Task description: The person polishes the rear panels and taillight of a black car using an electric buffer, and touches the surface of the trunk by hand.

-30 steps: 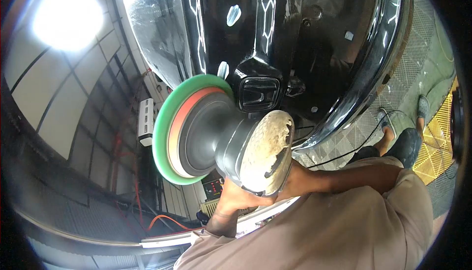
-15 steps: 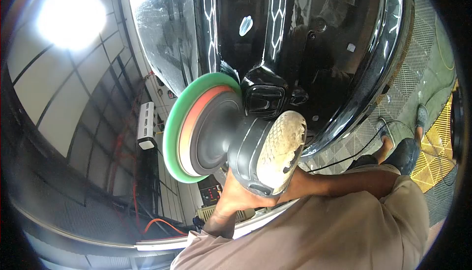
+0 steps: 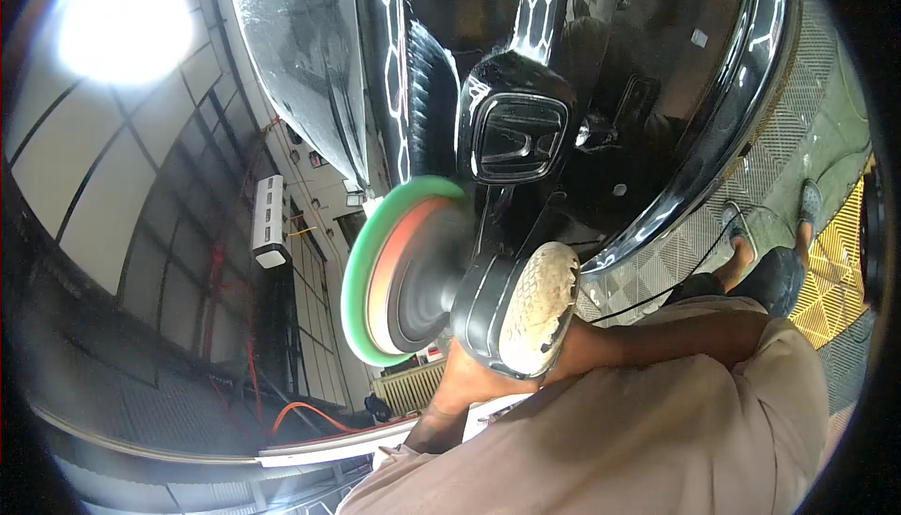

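A polisher (image 3: 537, 313) with a green and orange round pad (image 3: 366, 276) is held between my two hands. My left hand (image 3: 483, 379) is closed around its underside, fingers mostly hidden. Behind the worn, pale end of the tool, my right hand (image 3: 574, 351) is closed on it, largely covered. The backing plate looks blurred. The pad's upper edge lies by the glossy black car panel (image 3: 657, 74), left of and below a square emblem (image 3: 521, 137); whether it touches is unclear.
A white boxy object (image 3: 270, 221) is at the left, near an orange hose (image 3: 310, 412). A dark cord (image 3: 648, 307) runs right, past feet in grey shoes (image 3: 739, 224). Grey and yellow floor tiles (image 3: 840, 271) lie at the right. A bright lamp (image 3: 127, 25) shines upper left.
The polisher and both hands have shifted slightly right and down in view. The emblem now appears higher and larger, with a wider gap between it and the pad.
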A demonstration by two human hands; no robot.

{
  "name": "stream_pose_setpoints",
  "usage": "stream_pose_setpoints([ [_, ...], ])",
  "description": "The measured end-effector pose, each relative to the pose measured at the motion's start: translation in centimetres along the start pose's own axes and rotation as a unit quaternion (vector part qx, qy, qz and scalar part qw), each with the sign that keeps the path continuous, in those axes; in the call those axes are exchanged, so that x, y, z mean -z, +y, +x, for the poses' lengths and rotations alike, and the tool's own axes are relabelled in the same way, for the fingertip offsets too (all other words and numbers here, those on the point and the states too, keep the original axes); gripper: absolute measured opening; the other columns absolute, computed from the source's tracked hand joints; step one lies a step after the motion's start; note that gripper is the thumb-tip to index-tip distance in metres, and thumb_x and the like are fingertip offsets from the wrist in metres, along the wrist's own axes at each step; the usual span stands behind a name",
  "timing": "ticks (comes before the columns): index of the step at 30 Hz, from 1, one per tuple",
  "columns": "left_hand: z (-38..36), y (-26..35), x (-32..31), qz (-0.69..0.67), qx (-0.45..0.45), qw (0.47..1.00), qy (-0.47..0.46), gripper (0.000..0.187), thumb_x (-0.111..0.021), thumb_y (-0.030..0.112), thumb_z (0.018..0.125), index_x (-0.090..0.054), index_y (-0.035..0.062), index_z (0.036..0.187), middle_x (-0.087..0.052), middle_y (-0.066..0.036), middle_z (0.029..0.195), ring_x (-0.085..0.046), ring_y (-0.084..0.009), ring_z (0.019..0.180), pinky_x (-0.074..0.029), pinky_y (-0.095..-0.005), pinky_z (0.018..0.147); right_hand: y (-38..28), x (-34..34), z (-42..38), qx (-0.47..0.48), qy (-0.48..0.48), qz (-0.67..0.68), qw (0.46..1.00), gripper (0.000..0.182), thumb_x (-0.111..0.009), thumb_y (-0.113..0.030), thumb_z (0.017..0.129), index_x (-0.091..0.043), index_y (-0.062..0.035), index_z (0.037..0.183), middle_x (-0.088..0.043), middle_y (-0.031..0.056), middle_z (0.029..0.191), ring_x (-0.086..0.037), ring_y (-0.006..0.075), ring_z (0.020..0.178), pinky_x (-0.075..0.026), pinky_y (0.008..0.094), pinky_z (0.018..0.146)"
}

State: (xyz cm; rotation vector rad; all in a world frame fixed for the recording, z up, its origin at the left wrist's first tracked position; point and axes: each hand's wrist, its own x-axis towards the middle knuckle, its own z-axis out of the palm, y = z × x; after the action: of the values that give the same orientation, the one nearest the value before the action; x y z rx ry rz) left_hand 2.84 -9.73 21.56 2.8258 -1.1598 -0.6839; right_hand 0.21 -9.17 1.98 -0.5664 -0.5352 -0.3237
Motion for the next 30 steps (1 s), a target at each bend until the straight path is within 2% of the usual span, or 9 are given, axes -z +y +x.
stream_pose_setpoints([
  [3,-1.6,-0.9,-0.8,-0.138,0.081,0.986,0.034,0.076,-0.088,0.015,0.056,-0.058,-0.0002,0.124,-0.067,-0.016,0.114,-0.066,-0.0243,0.106,-0.052,-0.0361,0.090,-0.3,0.0,-0.3,-0.040,-0.029,0.023,0.999,0.079,-0.091,-0.023,0.064,-0.052,0.0005,0.129,-0.062,0.0169,0.125,-0.060,0.0262,0.116,-0.047,0.0408,0.103],
  [4,-1.6,-0.8,-0.8,-0.139,0.082,0.986,0.033,0.076,-0.088,0.015,0.056,-0.058,-0.0002,0.124,-0.067,-0.016,0.114,-0.066,-0.0243,0.106,-0.052,-0.0361,0.090,-0.2,-0.1,-0.3,-0.040,-0.029,0.027,0.998,0.080,-0.091,-0.023,0.064,-0.051,0.0007,0.129,-0.062,0.0171,0.125,-0.060,0.0262,0.116,-0.047,0.0410,0.103],
  [8,-0.8,0.0,-0.4,-0.012,0.067,0.998,-0.017,0.076,-0.086,0.018,0.059,-0.056,-0.0005,0.127,-0.065,-0.015,0.117,-0.064,-0.0241,0.109,-0.051,-0.0375,0.091,0.6,-0.3,-0.2,-0.003,-0.027,-0.009,1.000,0.079,-0.090,-0.023,0.064,-0.051,0.0013,0.129,-0.062,0.0175,0.124,-0.060,0.0265,0.117,-0.047,0.0414,0.103],
  [12,0.3,1.2,0.5,-0.013,0.058,0.998,-0.017,0.072,-0.086,0.018,0.059,-0.058,-0.0004,0.122,-0.066,-0.013,0.112,-0.064,-0.0217,0.103,-0.051,-0.0358,0.087,-0.5,-0.4,0.5,-0.001,-0.003,0.033,0.999,0.079,-0.090,-0.024,0.063,-0.052,0.0018,0.127,-0.062,0.0193,0.123,-0.060,0.0269,0.117,-0.048,0.0417,0.102],
  [19,2.2,3.6,1.6,0.005,0.039,0.999,-0.016,0.064,-0.086,0.019,0.059,-0.061,-0.0004,0.114,-0.067,-0.011,0.103,-0.065,-0.0177,0.091,-0.052,-0.0330,0.080,-1.1,0.2,1.7,0.050,0.029,-0.039,0.998,0.069,-0.089,-0.024,0.056,-0.062,0.0036,0.113,-0.068,0.0198,0.108,-0.066,0.0280,0.104,-0.051,0.0406,0.094],
  [20,2.2,3.8,1.7,-0.032,0.082,0.996,-0.027,0.071,-0.084,0.011,0.058,-0.057,-0.0012,0.123,-0.066,-0.012,0.112,-0.063,-0.0178,0.102,-0.051,-0.0337,0.087,-1.4,0.4,1.8,0.051,0.036,-0.038,0.997,0.068,-0.089,-0.024,0.056,-0.062,0.0037,0.111,-0.068,0.0194,0.106,-0.066,0.0281,0.103,-0.051,0.0406,0.094],
  [21,2.7,4.1,1.9,0.002,0.059,0.997,-0.041,0.068,-0.083,0.009,0.056,-0.059,-0.0007,0.119,-0.067,-0.011,0.109,-0.064,-0.0181,0.098,-0.052,-0.0328,0.085,-1.7,0.5,1.9,0.052,0.043,-0.038,0.997,0.066,-0.089,-0.024,0.055,-0.063,0.0037,0.110,-0.069,0.0190,0.105,-0.067,0.0283,0.101,-0.051,0.0405,0.094],
  [28,4.5,6.0,2.7,0.027,0.073,0.996,-0.041,0.069,-0.083,0.013,0.056,-0.059,-0.0004,0.119,-0.067,-0.013,0.110,-0.065,-0.0199,0.101,-0.052,-0.0320,0.086,-4.5,1.9,2.2,0.079,0.046,-0.071,0.993,0.079,-0.089,-0.026,0.057,-0.055,0.0045,0.122,-0.063,0.0207,0.118,-0.061,0.0295,0.112,-0.048,0.0419,0.098],
  [30,5.5,7.2,2.9,0.032,0.042,0.998,-0.015,0.065,-0.082,0.013,0.056,-0.061,-0.0006,0.116,-0.069,-0.012,0.106,-0.067,-0.0206,0.096,-0.053,-0.0317,0.084,-5.8,2.4,2.4,0.074,0.038,-0.061,0.995,0.082,-0.090,-0.026,0.058,-0.054,0.0046,0.124,-0.061,0.0212,0.122,-0.059,0.0299,0.117,-0.046,0.0424,0.100],
])
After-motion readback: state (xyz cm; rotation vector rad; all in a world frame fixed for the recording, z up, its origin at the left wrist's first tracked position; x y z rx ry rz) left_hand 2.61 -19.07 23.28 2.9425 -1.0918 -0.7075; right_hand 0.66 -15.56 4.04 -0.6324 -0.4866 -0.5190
